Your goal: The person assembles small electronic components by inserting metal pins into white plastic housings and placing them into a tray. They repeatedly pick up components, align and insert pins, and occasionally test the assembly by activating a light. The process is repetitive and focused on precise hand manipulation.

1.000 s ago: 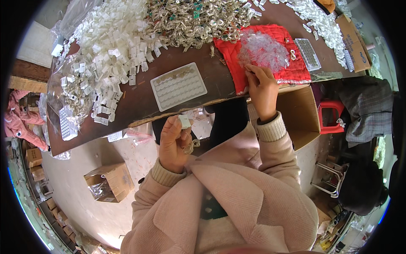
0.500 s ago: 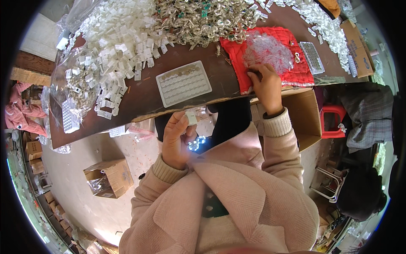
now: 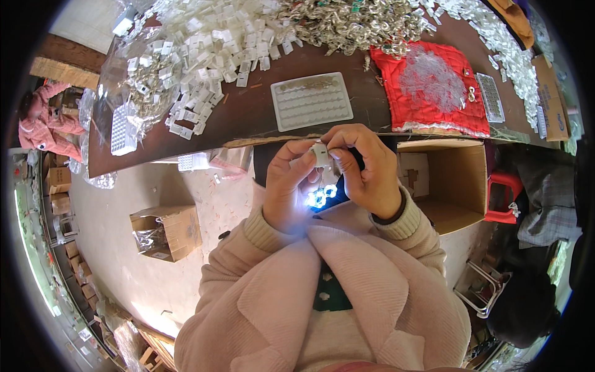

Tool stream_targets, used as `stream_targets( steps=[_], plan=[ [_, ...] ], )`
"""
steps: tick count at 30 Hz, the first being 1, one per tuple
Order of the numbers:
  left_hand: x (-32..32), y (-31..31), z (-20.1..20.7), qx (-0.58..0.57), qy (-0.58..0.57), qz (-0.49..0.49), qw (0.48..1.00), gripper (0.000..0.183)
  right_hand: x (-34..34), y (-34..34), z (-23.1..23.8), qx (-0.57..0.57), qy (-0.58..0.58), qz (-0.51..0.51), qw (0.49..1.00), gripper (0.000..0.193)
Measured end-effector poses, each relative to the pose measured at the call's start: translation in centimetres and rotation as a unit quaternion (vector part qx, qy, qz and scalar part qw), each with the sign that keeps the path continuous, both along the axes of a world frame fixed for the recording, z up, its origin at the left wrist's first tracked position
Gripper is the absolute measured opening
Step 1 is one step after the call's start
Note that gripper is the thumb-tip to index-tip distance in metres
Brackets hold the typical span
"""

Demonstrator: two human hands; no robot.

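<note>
White plastic, a small boxy piece (image 3: 320, 153), sits pinched between the fingertips of both hands just in front of the desk (image 3: 248, 111) edge, raised close to the person's chest, likely so the fine work can be watched. The left hand (image 3: 287, 189) closes its grip narrowly on the piece's left side while the right hand (image 3: 365, 167) pinches it from the right and top. Below the piece something shiny (image 3: 319, 197) glints between the palms; its kind cannot be told. A white moulded tray (image 3: 311, 101) lies near on the desk, a red cloth (image 3: 434, 87) with clear bits beside it, and an open cardboard box (image 3: 452, 180) stands under the edge, presumably to catch what is finished.
</note>
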State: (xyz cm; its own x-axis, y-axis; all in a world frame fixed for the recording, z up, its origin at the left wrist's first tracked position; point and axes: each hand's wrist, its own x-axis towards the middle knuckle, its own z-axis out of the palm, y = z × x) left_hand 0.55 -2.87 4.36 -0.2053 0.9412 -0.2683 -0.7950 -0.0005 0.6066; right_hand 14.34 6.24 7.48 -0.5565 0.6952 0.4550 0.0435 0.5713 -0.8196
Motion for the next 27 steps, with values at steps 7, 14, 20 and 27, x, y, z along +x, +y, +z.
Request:
stream_targets(
  steps=[7,14,20,27],
  plan=[
    [-0.7,-0.6,-0.4,0.024,-0.03,-0.004,0.999,0.023,-1.1,-0.7,0.4,0.045,0.005,-0.006,0.999,0.012],
    [-1.0,-1.1,-0.3,0.057,-0.038,0.01,0.998,0.022,-1.6,-1.2,0.3,0.021,0.032,-0.001,0.999,0.01],
    [-1.7,-1.3,-0.5,0.029,-0.03,0.034,0.999,0.016,-2.9,-1.4,0.7,-0.02,0.001,0.018,1.0,0.014],
    [-3.9,-2.0,-0.8,0.056,-0.043,0.045,0.996,0.015,-4.6,-1.4,1.7,0.01,-0.049,0.051,0.997,0.016]
  ],
)
